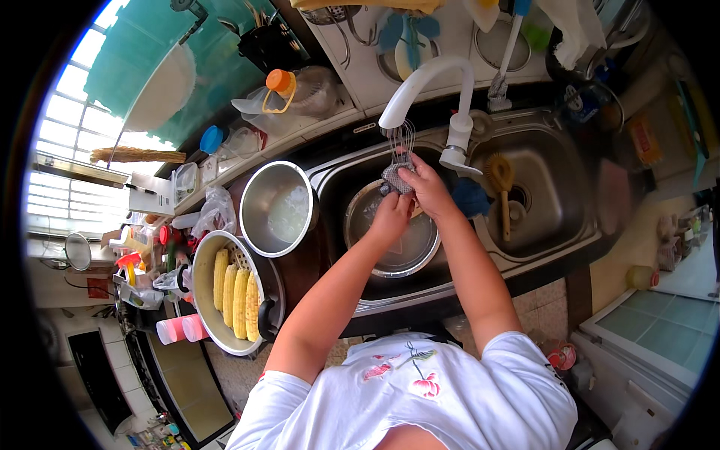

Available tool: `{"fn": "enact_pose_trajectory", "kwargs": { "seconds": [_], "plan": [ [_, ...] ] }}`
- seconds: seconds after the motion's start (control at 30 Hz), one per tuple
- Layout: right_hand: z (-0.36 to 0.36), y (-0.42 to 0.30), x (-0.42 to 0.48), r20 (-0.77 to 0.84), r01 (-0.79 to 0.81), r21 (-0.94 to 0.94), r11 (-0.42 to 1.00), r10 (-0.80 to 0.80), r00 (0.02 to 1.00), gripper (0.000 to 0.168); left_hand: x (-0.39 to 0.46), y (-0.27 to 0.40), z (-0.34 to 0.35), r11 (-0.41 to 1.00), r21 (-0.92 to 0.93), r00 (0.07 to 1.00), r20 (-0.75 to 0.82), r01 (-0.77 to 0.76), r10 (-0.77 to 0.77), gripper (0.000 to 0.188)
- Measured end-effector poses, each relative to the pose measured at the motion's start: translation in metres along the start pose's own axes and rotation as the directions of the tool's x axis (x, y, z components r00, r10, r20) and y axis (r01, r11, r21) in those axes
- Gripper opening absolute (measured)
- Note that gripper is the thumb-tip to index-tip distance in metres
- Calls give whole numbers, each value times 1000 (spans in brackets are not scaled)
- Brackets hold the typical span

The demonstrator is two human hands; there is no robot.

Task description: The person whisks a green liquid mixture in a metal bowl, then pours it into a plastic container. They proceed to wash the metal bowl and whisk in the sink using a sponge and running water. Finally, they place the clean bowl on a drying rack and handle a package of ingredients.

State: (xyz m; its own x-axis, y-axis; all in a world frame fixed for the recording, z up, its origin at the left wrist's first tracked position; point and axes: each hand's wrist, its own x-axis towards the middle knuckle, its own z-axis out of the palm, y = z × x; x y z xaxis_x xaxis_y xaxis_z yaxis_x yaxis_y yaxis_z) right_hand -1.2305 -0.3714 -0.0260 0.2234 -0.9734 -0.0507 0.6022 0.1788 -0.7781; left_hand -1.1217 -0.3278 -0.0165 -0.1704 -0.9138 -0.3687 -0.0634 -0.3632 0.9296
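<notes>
My right hand point(428, 184) grips a wire whisk point(401, 135) with a grey textured cloth point(397, 173) bunched around it, just under the spout of the white faucet point(419, 84). The wires of the whisk point up towards the spout. My left hand point(391, 216) pinches the lower end of the cloth, close against the right. Part of a light wooden piece shows between the hands; whether it is the whisk's handle, I cannot tell. Beneath both hands a round metal basin point(388, 273) with water lies in the left sink bowl point(351, 292).
Left of the sink stand a metal pot point(246, 225) with cloudy liquid and a larger pot point(205, 315) holding several corn cobs point(239, 301). A wooden-handled brush point(504, 208) lies in the right sink bowl point(551, 191). A dark blue cloth point(471, 197) hangs over the divider.
</notes>
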Motion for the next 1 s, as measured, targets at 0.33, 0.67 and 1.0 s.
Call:
{"fn": "enact_pose_trajectory", "kwargs": {
  "seconds": [0.33, 0.67, 1.0],
  "plan": [
    [-9, -28, 5, 316, -172, 334, 927, 62, 947, 37, 2, 44, -10, 732, -529, 840, 531, 429, -109, 21],
    [-13, 36, 34, -361, 169, -466, 868, -361, 860, 32, 13, 0, -3, 658, 722, 940, -31, -213, 340, 25],
    [-9, 6, 22, -213, -19, 620, 784, 192, 958, 23, -42, 44, 2, 922, -257, 956, 112, 290, -270, 21]
  ]
}}
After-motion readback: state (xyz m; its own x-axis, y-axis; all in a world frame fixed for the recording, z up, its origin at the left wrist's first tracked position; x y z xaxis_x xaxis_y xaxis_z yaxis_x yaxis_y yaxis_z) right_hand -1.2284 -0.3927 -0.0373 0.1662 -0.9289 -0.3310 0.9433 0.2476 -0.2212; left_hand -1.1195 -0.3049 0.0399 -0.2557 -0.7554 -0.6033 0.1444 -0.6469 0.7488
